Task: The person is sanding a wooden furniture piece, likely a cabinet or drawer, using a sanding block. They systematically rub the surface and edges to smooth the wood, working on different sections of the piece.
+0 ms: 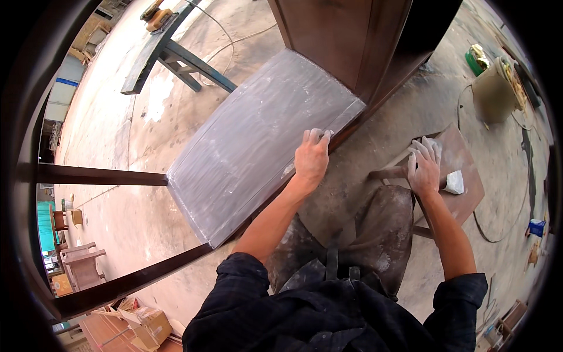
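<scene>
My left hand (312, 157) is closed at the near edge of a dusty grey panel (264, 129), with its fingers bent down over the surface. A small dark bit shows at the fingertips, but what they hold I cannot make out. The panel forms part of a dark brown wooden furniture piece (328, 35). On the right, my right hand (425, 167) lies on the edge of a low wooden stool (460, 152), fingers stretched and coated in pale dust. Beside it on the stool sits a crumpled white piece (454, 182), perhaps paper or cloth.
Dark wooden rails (135, 280) extend left from the panel. A blue-green trestle (176, 58) carries an orange-yellow power tool (157, 19), with a hose (226, 35) trailing over the floor. At right stand a bucket (495, 94) and a green tin (476, 60); a cardboard box (149, 328) is lower left.
</scene>
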Motion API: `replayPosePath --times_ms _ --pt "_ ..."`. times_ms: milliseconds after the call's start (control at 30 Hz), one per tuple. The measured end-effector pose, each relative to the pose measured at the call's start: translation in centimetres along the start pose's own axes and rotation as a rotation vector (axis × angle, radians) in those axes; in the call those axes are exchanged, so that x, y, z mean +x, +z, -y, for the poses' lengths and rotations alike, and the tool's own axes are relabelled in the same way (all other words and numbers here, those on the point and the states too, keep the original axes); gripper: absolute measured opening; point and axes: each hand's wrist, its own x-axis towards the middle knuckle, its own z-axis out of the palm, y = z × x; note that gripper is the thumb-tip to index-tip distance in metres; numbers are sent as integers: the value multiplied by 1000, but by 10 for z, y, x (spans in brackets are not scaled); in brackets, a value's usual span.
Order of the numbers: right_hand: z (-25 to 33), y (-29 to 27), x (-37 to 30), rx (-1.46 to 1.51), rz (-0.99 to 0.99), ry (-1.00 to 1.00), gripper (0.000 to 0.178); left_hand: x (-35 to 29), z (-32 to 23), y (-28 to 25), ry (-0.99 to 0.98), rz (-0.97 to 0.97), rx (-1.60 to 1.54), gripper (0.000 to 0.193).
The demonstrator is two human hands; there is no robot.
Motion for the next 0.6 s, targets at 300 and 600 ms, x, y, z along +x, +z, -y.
replayPosePath --times_ms 300,600 --pt "-1 2 0 5 -17 -3 22 3 3 3 22 17 18 33" --pt "-2 3 0 -2 -1 12 22 2 1 3 10 33 22 34"
